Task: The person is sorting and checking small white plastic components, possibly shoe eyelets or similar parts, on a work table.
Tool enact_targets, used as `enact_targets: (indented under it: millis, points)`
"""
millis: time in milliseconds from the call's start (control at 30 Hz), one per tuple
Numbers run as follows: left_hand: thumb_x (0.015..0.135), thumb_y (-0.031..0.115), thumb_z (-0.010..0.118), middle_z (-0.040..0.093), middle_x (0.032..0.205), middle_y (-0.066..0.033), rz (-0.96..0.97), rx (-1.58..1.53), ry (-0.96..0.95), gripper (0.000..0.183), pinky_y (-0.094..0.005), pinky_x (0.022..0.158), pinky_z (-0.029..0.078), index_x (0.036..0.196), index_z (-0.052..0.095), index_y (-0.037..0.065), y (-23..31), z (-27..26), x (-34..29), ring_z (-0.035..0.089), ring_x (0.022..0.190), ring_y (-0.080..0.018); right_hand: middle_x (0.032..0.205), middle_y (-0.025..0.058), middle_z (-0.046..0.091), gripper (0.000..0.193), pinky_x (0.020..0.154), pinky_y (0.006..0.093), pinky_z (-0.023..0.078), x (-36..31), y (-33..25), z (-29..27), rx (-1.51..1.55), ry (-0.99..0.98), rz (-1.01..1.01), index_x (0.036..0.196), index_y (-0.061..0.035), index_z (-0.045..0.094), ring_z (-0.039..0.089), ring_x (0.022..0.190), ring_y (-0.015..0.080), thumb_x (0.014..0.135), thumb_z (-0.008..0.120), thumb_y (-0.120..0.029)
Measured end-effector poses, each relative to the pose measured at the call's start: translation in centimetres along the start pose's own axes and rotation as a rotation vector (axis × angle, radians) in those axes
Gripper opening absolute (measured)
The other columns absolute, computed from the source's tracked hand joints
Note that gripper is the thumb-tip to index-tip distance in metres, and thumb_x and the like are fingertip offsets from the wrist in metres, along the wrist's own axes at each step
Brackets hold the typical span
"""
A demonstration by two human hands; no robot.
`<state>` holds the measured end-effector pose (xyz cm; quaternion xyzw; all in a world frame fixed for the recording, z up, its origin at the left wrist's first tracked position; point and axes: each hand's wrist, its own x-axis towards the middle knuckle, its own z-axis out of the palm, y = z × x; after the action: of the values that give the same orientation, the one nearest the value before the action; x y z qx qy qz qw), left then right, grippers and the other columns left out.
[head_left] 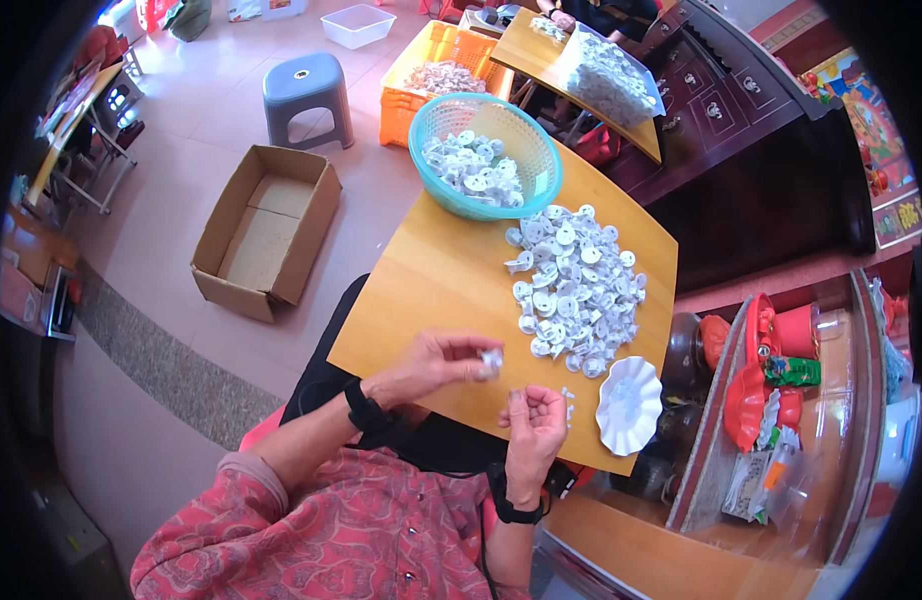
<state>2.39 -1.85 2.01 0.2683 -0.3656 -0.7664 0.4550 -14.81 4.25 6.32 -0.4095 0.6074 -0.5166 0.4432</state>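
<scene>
My left hand [439, 366] is closed over the near part of the wooden table [431, 285], pinching a small white plastic wheel-like part [492, 362] at its fingertips. Just to the right, my right hand [537, 420] has its thumb and fingers pressed together; whatever they hold is too small or hidden to make out. Beside that hand lie several tiny white pieces [568, 405]. A white fluted dish [611, 432] with small pale pieces in it stands at the table's right edge. Beyond my hands spreads a big pile of similar white parts [576, 290].
A teal plastic basket [541, 150] of white parts stands at the table's far end. Behind it are an orange crate [395, 122] and another table [526, 45] with a person. On the floor sit a cardboard box [316, 235] and blue-grey stool [306, 85]. A dark cabinet [771, 190] flanks the right.
</scene>
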Motion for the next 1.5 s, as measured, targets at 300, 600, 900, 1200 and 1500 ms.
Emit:
enact_targets:
  millis: [300, 600, 900, 1200, 1500]
  points:
    - [0.09, 0.018, 0.072, 0.07, 0.105, -0.0114, 0.297, 0.435, 0.317, 0.045, -0.0279, 0.078, 0.056, 0.125, 0.06, -0.007, 10.5, -2.7, 11.2, 0.068, 0.088, -0.0152, 0.082, 0.0054, 0.059, 0.02, 0.055, 0.0227, 0.051, -1.6, 2.2, -2.7, -0.068, 0.053, 0.057, 0.101, 0.0007, 0.052, 0.059, 0.065, 0.0096, 0.093, 0.068, -0.009]
    - [0.076, 0.003, 0.074, 0.067, 0.099, -0.012, 0.645, 1.499, 0.366, 0.033, -0.0403, 0.091, 0.045, 0.109, 0.071, 0.005, 8.1, -3.0, 14.6, 0.053, 0.1, -0.0323, 0.081, 0.0051, 0.06, 0.019, 0.056, 0.0226, 0.052, -1.8, 2.9, -3.3, -0.101, 0.051, 0.028, 0.102, 0.0008, 0.053, 0.061, 0.066, 0.0094, 0.093, 0.067, -0.008]
    - [0.07, -0.005, 0.073, 0.067, 0.098, -0.0067, 0.649, 1.446, 0.008, 0.033, -0.0385, 0.093, 0.047, 0.1, 0.073, 0.008, 11.3, -6.3, 12.9, 0.056, 0.104, -0.0282, 0.08, 0.0045, 0.061, 0.019, 0.057, 0.0233, 0.053, -1.8, 3.9, -4.2, -0.183, 0.039, 0.017, 0.1, 0.0007, 0.054, 0.061, 0.066, 0.0085, 0.092, 0.069, -0.009]
    - [0.073, -0.002, 0.073, 0.06, 0.122, -0.0095, 0.602, 1.552, 0.073, 0.03, -0.0462, 0.107, 0.037, 0.099, 0.073, 0.012, 12.5, -8.5, 11.9, 0.049, 0.125, -0.0308, 0.078, 0.0042, 0.061, 0.018, 0.056, 0.0238, 0.051, -1.7, 4.4, -4.5, -0.223, 0.04, 0.016, 0.099, 0.0009, 0.054, 0.06, 0.064, 0.0088, 0.092, 0.068, -0.009]
    - [0.084, 0.021, 0.076, 0.045, 0.137, -0.0239, 0.609, 1.212, 0.853, 0.07, -0.0398, 0.087, 0.055, 0.138, 0.039, -0.006, 8.8, -4.4, 10.7, 0.052, 0.123, -0.0313, 0.08, 0.0042, 0.061, 0.015, 0.055, 0.0216, 0.05, -1.6, 4.9, -4.9, -0.253, 0.033, 0.04, 0.101, 0.0005, 0.055, 0.06, 0.064, 0.0082, 0.093, 0.066, -0.006]
